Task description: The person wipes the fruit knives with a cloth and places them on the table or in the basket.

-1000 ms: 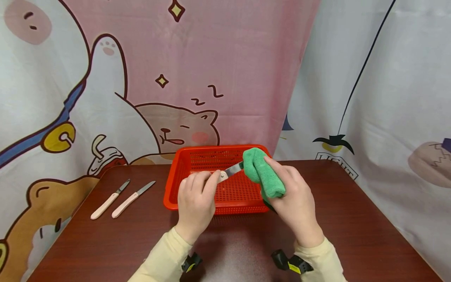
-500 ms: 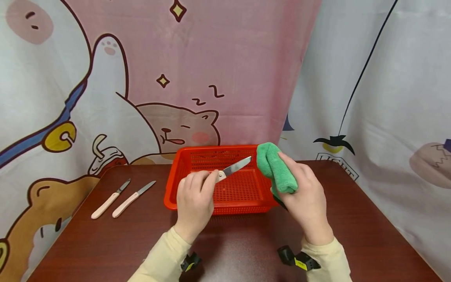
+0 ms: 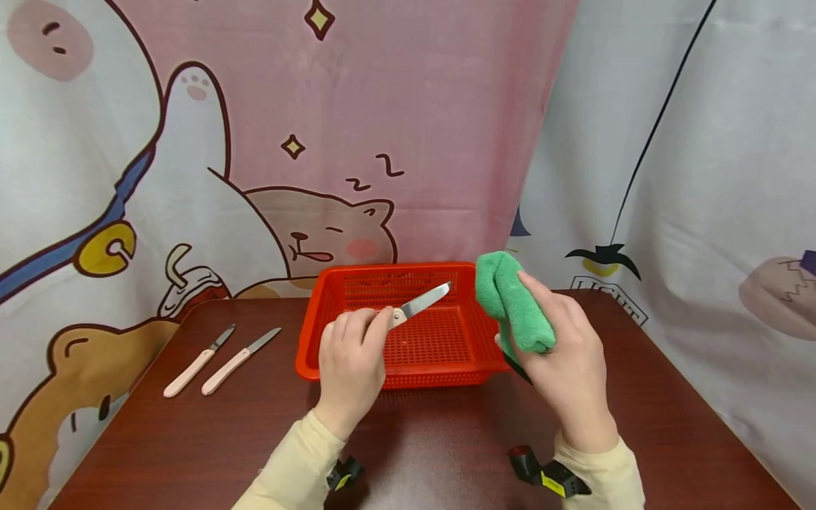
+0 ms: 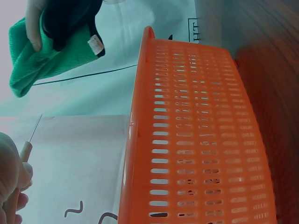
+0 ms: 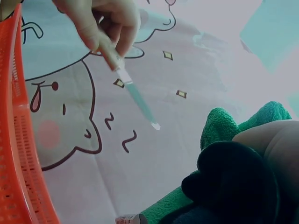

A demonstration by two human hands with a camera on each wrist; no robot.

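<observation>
My left hand (image 3: 352, 368) grips a folding-style knife (image 3: 426, 300) by its pale handle, above the red basket. Its bare blade points up and to the right. To the right, my right hand (image 3: 574, 375) holds a bunched green cloth (image 3: 515, 303), apart from the blade. In the left wrist view the cloth (image 4: 51, 65) shows a black part with a small white label. The right wrist view has the whole blade (image 5: 140, 101) in sight, with the cloth (image 5: 219, 128) at lower right. My left palm hides most of the knife's handle in the head view.
A red perforated plastic basket (image 3: 408, 377) stands at the table's back, beneath both hands. Two more knives with pale handles, a left one (image 3: 197, 365) and a right one (image 3: 241, 363), lie on the brown table (image 3: 433, 453). A cartoon-printed curtain (image 3: 446, 142) hangs behind.
The cloth was around the knife's tip a second ago. My right hand has drawn it off to the right, exposing the whole blade. My left hand and the knife have barely moved.
</observation>
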